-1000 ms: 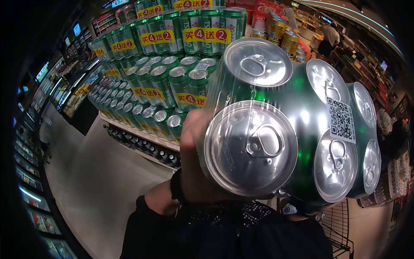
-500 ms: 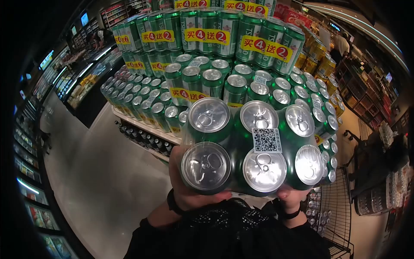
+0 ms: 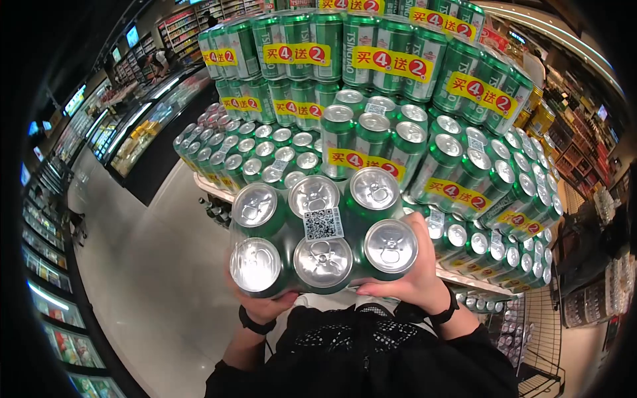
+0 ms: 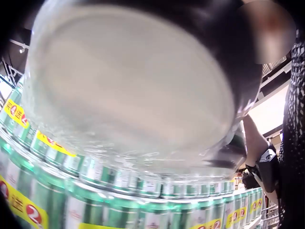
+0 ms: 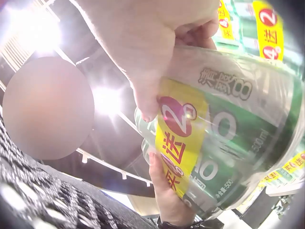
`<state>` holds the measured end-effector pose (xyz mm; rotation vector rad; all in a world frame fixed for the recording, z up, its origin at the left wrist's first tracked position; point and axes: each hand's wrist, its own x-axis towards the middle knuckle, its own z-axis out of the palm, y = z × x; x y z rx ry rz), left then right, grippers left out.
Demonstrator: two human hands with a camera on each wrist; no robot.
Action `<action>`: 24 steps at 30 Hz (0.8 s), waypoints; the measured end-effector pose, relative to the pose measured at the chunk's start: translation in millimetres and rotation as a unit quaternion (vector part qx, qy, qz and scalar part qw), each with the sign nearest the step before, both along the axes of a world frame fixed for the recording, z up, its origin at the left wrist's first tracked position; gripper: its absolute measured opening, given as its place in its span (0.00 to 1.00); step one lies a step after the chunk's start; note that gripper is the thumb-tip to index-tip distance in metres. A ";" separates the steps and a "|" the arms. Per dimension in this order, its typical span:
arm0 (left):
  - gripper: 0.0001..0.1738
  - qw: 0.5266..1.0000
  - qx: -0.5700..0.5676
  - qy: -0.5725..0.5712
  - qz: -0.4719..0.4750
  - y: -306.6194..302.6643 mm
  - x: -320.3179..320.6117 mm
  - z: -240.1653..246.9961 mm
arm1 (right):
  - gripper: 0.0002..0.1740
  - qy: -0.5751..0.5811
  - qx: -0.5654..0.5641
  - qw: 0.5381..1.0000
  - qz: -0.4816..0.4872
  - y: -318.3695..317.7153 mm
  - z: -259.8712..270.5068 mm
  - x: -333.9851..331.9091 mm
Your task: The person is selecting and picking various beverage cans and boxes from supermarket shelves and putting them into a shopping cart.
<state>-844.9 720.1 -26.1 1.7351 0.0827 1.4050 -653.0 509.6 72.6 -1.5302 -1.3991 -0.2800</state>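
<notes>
A shrink-wrapped multipack of green beer cans (image 3: 323, 262) is held upright in front of my body, lids up, with a QR-code sticker (image 3: 323, 224) on top. My left hand (image 3: 265, 306) grips its left end, the thumb along the near side and the other fingers hidden. At the right end, my right hand (image 3: 423, 282) holds it, thumb across the near face. A yellow promotional band (image 5: 183, 129) runs along that face in the right wrist view, between both hands. A pale, blurred can bottom (image 4: 133, 86) fills much of the left wrist view.
Beyond the pack rises a tiered display of similar beer-can packs (image 3: 391, 60). A wire shopping cart (image 3: 547, 331) stands at the lower right. Refrigerated cases (image 3: 56, 312) line the far left, with pale floor (image 3: 152, 285) between them and the display.
The pack has gone from tilted and close to the head camera to lower, farther left and level. Both hands now show at its ends. The display has shifted right in view.
</notes>
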 end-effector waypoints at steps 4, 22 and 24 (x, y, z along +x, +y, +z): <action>0.70 0.999 0.033 -0.029 -0.019 90.6 -14.3 22.0 | 0.47 0.048 0.028 0.998 -0.013 87.2 -4.8 -26.9; 0.49 0.977 0.107 0.118 -0.141 304.7 134.4 91.2 | 0.41 0.068 0.114 0.960 -0.247 274.3 -8.7 13.2; 0.49 0.975 0.083 0.104 -0.176 306.9 142.4 88.2 | 0.41 0.069 0.113 0.957 -0.257 277.9 -9.0 19.1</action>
